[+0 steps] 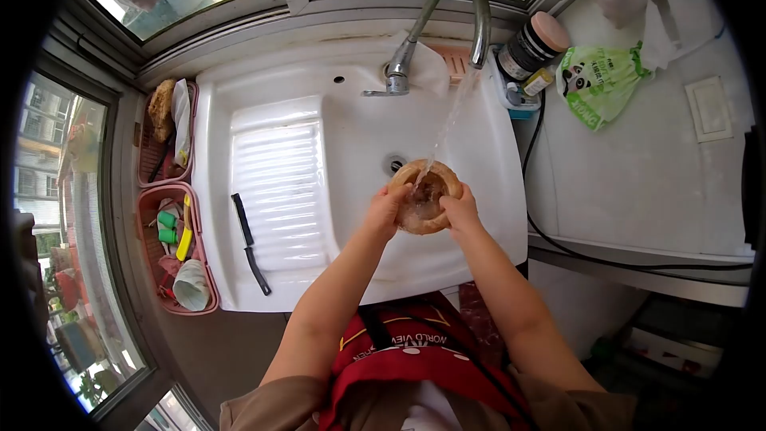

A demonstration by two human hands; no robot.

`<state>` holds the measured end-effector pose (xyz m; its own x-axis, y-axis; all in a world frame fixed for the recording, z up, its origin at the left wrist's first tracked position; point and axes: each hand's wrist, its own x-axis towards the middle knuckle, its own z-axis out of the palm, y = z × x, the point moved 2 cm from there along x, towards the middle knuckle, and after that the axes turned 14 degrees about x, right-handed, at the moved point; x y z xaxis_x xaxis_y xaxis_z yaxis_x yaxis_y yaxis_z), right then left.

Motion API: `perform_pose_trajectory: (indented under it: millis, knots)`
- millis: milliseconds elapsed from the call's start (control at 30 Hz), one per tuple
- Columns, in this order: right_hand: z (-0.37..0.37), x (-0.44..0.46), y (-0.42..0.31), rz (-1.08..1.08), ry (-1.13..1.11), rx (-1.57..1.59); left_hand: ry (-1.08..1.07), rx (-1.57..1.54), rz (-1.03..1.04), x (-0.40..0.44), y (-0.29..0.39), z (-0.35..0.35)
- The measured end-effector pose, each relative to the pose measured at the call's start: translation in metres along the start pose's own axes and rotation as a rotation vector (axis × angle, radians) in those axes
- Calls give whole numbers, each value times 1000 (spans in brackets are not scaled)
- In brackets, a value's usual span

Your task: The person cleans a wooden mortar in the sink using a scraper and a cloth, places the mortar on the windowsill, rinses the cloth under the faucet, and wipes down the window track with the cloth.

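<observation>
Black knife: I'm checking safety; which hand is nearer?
Left. The left hand is right of the knife; the right hand is farther right, across the round object.

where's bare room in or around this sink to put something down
Bare: the ribbed panel right of the knife; the basin floor between that and the left hand; the sink between right hand and right rim. Crowded: the pink baskets, and the corner with the jar and green bag.

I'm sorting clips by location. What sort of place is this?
Probably a home washing area, perhaps an enclosed balcony: a white sink with a built-in ribbed washboard, a running tap, and a large window on the left showing buildings outside.
</observation>
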<state>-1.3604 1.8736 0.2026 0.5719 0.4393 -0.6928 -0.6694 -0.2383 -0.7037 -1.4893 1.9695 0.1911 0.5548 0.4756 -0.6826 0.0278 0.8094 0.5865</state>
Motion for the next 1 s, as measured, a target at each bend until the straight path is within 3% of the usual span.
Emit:
perform_pose_trajectory:
  millis: [33, 100, 167, 300, 367, 400, 467, 500, 567, 633, 833, 867, 967, 1000]
  knots:
    - [-2, 1, 5, 104, -17, 160, 4, 78, 6, -2, 4, 1]
    - [6, -7, 10, 152, -18, 161, 8, 130, -15, -7, 17, 6]
    - [17, -7, 41, 493, -220, 726, 201, 1111, 255, -16, 42, 15]
    - [58, -12, 53, 465, -484, 815, 324, 1319, 345, -37, 62, 28]
    - [81, 4, 73, 347, -582, 862, 379, 1611, 364, -43, 68, 29]
    - [88, 6, 78, 481, -785, 1093, 381, 1633, 363, -46, 68, 26]
    - [104, 7, 85, 725, -1079, 1346, 219, 1838, 564, -50, 67, 23]
    - [106, 8, 89, 707, -1084, 1349, 220, 1839, 563, -51, 59, 20]
    - [107, 9, 93, 638, -1073, 1334, 15, 1865, 992, -54, 56, 21]
    - [98, 11, 99, 524, -1010, 1263, -15, 1881, 952, -53, 54, 19]
    - [65, 23, 113, 289, -913, 1080, -406, 1733, 846, -69, 69, 21]
    - [64, 27, 117, 270, -908, 1065, -375, 1745, 722, -63, 67, 10]
    - [72, 21, 106, 318, -826, 1073, -465, 1828, 649, -50, 76, -4]
    - [78, 10, 91, 357, -776, 1079, -463, 1944, 714, -53, 85, -2]
